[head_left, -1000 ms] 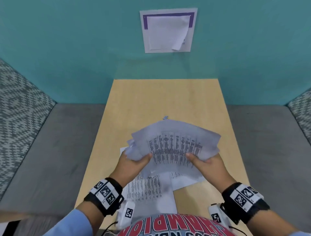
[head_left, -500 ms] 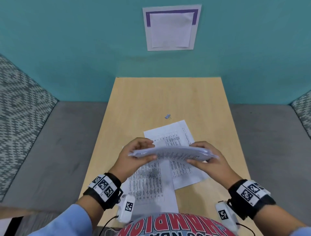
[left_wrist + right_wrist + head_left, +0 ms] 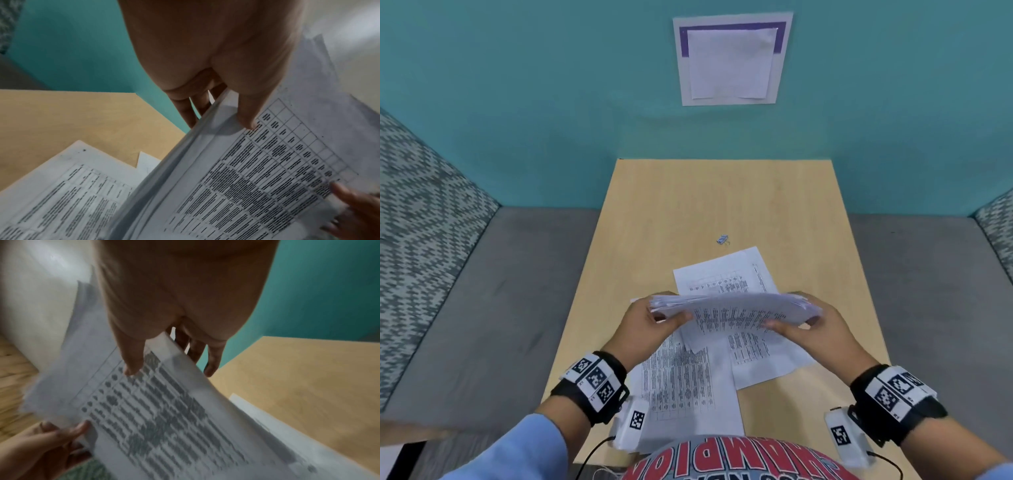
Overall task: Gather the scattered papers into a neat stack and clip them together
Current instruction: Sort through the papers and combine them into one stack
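i hold a bundle of papers [image 3: 736,308] above the table [image 3: 722,198], one end in each hand, the printed tables facing me. my left hand [image 3: 650,325] grips the left end, thumb on the near face and fingers curled behind the edge; in the left wrist view the thumb tip sits on the printed grid while the fingers [image 3: 185,110] reach behind the sheets. my right hand [image 3: 822,329] grips the right end the same way, thumb pressed on the print. the sheet edges in the bundle are not flush. beneath it two more printed sheets lie flat on the table: one sheet [image 3: 681,387] near my body and another sheet [image 3: 726,274] angled beyond it, the two overlapping. a small clip [image 3: 723,239] lies on the bare wood just past the farther sheet, apart from both hands.
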`<control>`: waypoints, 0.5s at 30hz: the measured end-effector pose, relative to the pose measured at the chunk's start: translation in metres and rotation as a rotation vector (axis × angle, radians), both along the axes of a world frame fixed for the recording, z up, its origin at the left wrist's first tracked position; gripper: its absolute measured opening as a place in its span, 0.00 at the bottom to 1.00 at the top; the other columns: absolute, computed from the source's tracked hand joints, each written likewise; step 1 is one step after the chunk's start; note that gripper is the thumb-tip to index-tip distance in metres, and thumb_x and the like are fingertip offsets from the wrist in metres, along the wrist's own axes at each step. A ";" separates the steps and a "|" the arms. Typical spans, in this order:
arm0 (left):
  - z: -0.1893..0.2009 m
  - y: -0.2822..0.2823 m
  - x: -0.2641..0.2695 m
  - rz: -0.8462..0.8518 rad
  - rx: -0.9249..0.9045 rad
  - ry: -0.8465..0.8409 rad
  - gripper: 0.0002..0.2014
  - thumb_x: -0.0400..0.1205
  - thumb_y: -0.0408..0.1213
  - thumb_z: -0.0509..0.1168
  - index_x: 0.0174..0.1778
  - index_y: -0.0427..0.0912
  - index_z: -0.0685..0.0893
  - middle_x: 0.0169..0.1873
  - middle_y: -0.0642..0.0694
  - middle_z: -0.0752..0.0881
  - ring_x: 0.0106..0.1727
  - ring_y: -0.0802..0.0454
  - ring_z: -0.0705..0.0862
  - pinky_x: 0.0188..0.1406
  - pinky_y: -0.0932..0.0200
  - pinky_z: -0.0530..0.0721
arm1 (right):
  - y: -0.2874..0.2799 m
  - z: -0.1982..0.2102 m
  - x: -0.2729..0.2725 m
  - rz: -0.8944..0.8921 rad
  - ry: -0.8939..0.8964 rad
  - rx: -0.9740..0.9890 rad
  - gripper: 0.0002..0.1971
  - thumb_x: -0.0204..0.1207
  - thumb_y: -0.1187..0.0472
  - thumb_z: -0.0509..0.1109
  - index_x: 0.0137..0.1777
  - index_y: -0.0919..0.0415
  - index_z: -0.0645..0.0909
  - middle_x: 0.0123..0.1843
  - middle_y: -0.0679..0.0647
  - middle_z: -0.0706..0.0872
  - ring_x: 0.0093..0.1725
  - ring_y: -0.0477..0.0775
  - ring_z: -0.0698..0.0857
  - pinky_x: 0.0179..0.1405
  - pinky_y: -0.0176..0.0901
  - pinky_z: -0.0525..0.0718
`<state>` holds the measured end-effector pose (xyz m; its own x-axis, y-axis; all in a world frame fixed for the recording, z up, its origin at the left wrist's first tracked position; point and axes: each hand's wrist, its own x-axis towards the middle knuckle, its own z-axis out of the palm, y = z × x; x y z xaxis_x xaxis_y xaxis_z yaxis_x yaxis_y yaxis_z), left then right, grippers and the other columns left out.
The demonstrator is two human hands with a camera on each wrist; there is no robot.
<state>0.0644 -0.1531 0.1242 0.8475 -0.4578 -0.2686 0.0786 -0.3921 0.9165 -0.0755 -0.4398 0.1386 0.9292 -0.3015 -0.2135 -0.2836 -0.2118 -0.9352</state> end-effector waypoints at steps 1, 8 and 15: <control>0.001 0.000 -0.001 0.007 -0.004 -0.010 0.09 0.82 0.35 0.80 0.57 0.44 0.94 0.50 0.49 0.97 0.50 0.55 0.94 0.55 0.51 0.90 | -0.005 0.006 -0.001 -0.016 -0.029 -0.082 0.20 0.69 0.60 0.88 0.60 0.48 0.90 0.57 0.44 0.95 0.62 0.48 0.91 0.62 0.36 0.86; 0.048 -0.021 -0.007 -0.301 0.111 -0.512 0.07 0.86 0.40 0.75 0.57 0.54 0.94 0.50 0.60 0.95 0.53 0.62 0.91 0.52 0.62 0.86 | 0.007 0.098 0.011 0.282 -0.175 -0.762 0.31 0.75 0.49 0.82 0.79 0.44 0.80 0.77 0.39 0.85 0.75 0.43 0.82 0.78 0.41 0.76; 0.052 -0.012 -0.002 -0.304 0.183 -0.336 0.15 0.80 0.46 0.80 0.62 0.60 0.89 0.46 0.58 0.93 0.52 0.61 0.91 0.59 0.61 0.89 | 0.003 0.064 0.022 0.296 0.043 -0.591 0.08 0.84 0.58 0.74 0.43 0.55 0.88 0.31 0.53 0.88 0.30 0.44 0.78 0.32 0.41 0.74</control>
<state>0.0627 -0.1650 0.1766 0.7366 -0.6686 -0.1024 -0.3524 -0.5085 0.7857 -0.0535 -0.4364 0.2025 0.9853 -0.1124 -0.1289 -0.1688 -0.7604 -0.6271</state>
